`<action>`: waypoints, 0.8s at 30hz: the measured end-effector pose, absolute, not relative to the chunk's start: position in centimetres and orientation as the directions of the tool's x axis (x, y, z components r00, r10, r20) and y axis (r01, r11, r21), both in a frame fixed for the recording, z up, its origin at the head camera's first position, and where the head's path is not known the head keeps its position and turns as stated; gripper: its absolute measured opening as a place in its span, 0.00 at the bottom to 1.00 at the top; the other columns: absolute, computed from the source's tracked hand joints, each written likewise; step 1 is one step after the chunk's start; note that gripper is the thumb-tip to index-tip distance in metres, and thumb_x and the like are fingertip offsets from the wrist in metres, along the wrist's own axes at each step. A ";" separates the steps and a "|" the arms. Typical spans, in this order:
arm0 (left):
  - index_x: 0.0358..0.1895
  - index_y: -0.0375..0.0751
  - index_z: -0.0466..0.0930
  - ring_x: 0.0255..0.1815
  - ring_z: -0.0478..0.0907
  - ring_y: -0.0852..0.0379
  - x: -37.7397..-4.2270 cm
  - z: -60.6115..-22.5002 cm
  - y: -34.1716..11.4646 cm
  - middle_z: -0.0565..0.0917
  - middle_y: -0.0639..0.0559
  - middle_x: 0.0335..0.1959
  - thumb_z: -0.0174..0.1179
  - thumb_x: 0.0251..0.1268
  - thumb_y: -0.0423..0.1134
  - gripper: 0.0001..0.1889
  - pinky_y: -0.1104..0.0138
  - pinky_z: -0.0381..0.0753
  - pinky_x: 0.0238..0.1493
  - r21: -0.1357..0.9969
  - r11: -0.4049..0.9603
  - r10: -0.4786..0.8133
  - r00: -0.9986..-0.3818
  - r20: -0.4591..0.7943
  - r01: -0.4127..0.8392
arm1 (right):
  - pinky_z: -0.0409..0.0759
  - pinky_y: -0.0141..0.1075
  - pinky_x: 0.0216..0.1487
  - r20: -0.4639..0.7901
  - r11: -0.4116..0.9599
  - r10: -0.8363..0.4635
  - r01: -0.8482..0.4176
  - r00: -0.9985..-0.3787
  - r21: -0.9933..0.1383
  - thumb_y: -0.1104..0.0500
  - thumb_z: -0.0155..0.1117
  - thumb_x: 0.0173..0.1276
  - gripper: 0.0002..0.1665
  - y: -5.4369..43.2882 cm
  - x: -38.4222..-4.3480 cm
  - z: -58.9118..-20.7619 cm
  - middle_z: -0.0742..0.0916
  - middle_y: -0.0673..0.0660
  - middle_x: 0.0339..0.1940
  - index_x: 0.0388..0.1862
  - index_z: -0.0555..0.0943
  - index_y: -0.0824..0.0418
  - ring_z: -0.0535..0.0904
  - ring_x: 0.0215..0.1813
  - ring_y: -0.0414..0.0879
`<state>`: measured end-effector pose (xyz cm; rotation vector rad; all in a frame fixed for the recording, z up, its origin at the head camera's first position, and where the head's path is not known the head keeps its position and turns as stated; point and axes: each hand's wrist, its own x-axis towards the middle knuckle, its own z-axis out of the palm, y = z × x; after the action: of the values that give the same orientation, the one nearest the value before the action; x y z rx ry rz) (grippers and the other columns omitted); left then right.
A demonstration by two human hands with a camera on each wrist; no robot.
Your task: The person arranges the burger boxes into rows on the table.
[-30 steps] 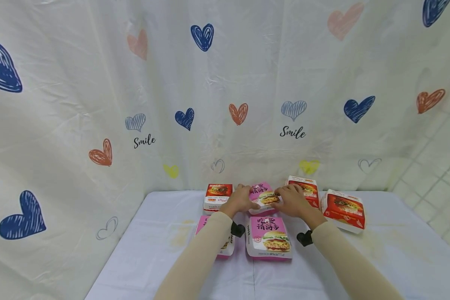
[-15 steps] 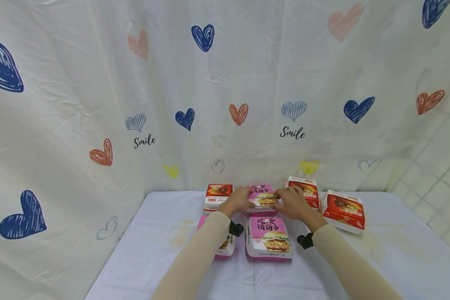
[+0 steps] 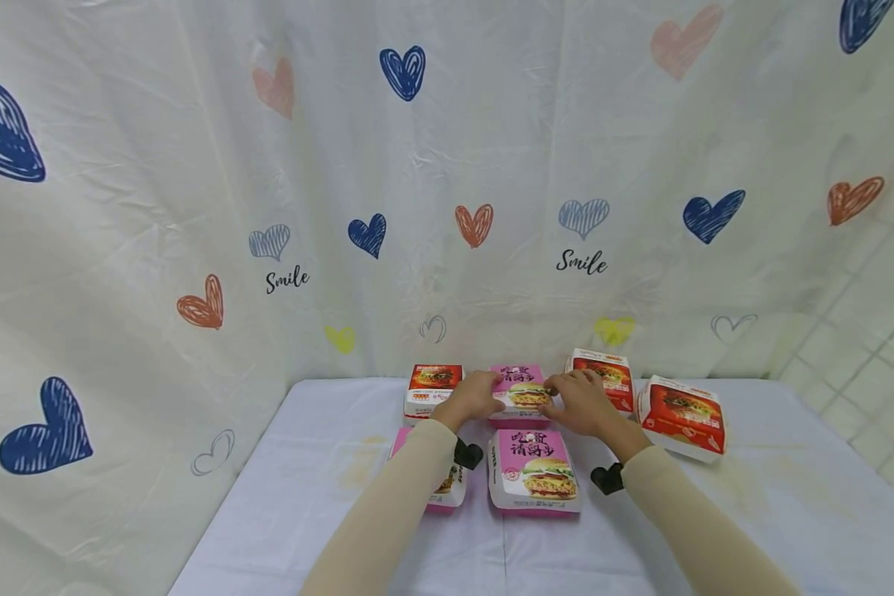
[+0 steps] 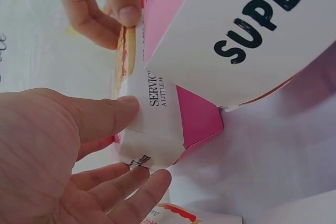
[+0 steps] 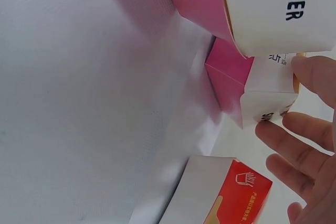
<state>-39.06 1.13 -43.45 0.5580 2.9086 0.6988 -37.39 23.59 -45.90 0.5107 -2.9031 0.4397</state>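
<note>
At the back of the table a pink and white burger box point(image 3: 523, 399) sits flat between both hands. My left hand point(image 3: 468, 399) grips its left side, with the thumb on the front edge and the fingers along the side wall in the left wrist view. On the opposite side my right hand point(image 3: 583, 401) holds the box, thumb at the front corner and fingertips against the side point(image 5: 268, 109). Directly in front lies a second pink burger box point(image 3: 534, 473). A third pink box point(image 3: 450, 490) is partly hidden under the left forearm.
A red and white burger box point(image 3: 434, 387) stands left of the held box. Two more red boxes, one at the back point(image 3: 612, 377) and one turned at an angle point(image 3: 683, 416), stand to the right. Behind the white-covered table point(image 3: 305, 472) hangs a heart-printed curtain point(image 3: 477, 149).
The held pink box has shifted slightly left and been turned straighter, in line with the box in front. Both hands stay on it, and over the last half second little has moved.
</note>
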 end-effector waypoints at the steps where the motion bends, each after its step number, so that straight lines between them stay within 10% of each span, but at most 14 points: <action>1: 0.73 0.41 0.72 0.69 0.76 0.47 -39.0 -43.4 1.1 0.79 0.44 0.68 0.67 0.68 0.40 0.31 0.54 0.74 0.71 0.456 0.828 0.371 -0.929 -0.011 0.326 | 0.50 0.68 0.74 0.208 0.898 -0.308 -0.356 -0.928 -0.259 0.45 0.70 0.68 0.27 23.6 -37.4 -45.9 0.88 0.58 0.53 0.58 0.81 0.60 0.74 0.66 0.62; 24: 0.72 0.39 0.73 0.68 0.77 0.48 -38.3 -42.8 1.2 0.80 0.43 0.67 0.64 0.70 0.42 0.29 0.57 0.74 0.70 0.380 0.841 0.395 -0.917 0.053 0.385 | 0.52 0.68 0.73 0.257 0.887 -0.297 -0.365 -0.920 -0.283 0.48 0.69 0.70 0.26 24.1 -36.0 -45.0 0.87 0.61 0.52 0.59 0.80 0.63 0.73 0.66 0.66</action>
<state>-38.29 1.15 -42.81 0.6330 2.9879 0.6081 -35.95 24.09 -45.04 0.5051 -2.8484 0.4861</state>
